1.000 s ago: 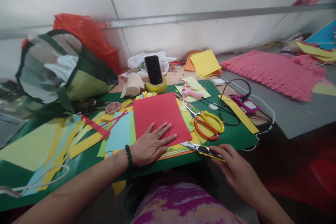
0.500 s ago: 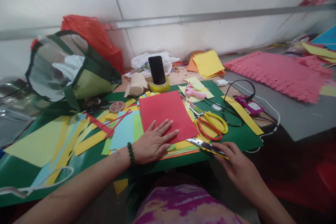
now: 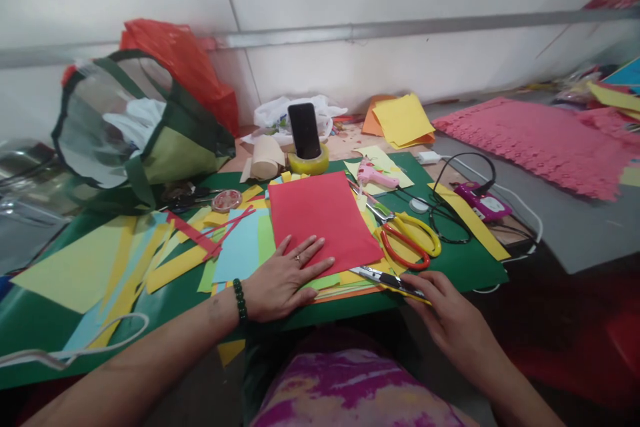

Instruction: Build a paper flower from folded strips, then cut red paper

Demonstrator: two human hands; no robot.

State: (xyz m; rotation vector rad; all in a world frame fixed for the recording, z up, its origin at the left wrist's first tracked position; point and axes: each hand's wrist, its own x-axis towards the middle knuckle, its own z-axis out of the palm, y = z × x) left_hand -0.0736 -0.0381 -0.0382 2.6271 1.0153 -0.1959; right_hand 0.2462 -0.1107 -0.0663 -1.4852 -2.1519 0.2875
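Observation:
A red paper sheet (image 3: 320,213) lies on a pile of coloured papers over a green mat (image 3: 470,273). My left hand (image 3: 287,277) rests with spread fingers on the sheet's lower left part. My right hand (image 3: 445,307) is closed round a utility knife (image 3: 390,280), whose metal end reaches the sheet's lower right edge. Just right of the sheet are scissors with red and yellow handles (image 3: 405,237). A pink glue gun (image 3: 376,177) lies behind them. Light blue paper (image 3: 240,247) sticks out at the left.
A phone (image 3: 304,130) leans in a yellow tape roll (image 3: 310,161) behind the sheet. A green bag (image 3: 193,140) stands back left. Yellow and red strips cover the left side. Cables and a purple device (image 3: 483,201) lie right, near pink cloth (image 3: 540,140).
My left hand has moved slightly left and down relative to the red sheet. The knife's metal end has shifted a little left along the sheet's lower edge. The view has shifted slightly.

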